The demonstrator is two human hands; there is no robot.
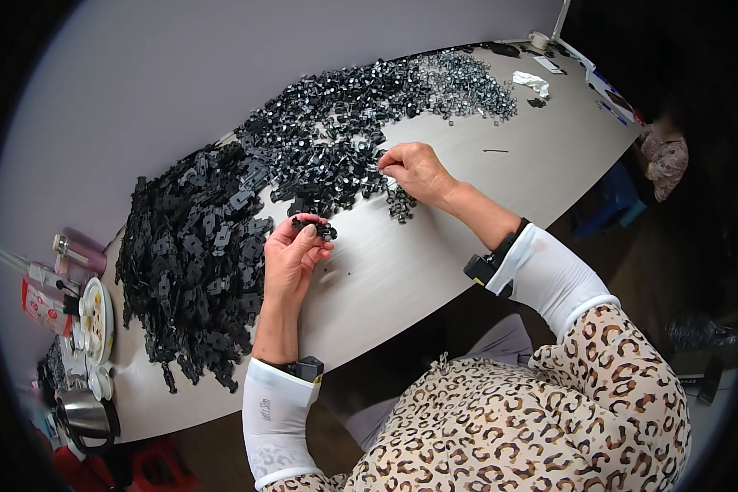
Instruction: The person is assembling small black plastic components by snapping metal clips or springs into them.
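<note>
Your left hand (pixel 291 256) pinches a small black plastic clip (pixel 316 228) between thumb and fingertips, just above the pale smooth desk (pixel 435 254). Your right hand (pixel 418 170) reaches with curled fingers into the edge of the jumbled heap of black parts (pixel 221 230), which gives way to shiny metal pieces (pixel 467 90) further along.

A long pale table (pixel 484 213) stands against a plain grey wall (pixel 180 74) over dark floor (pixel 681 271).

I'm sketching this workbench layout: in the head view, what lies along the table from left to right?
Kettle → white dish → heap of black parts → left hand → right hand → pile of silver parts → white cloth.
</note>
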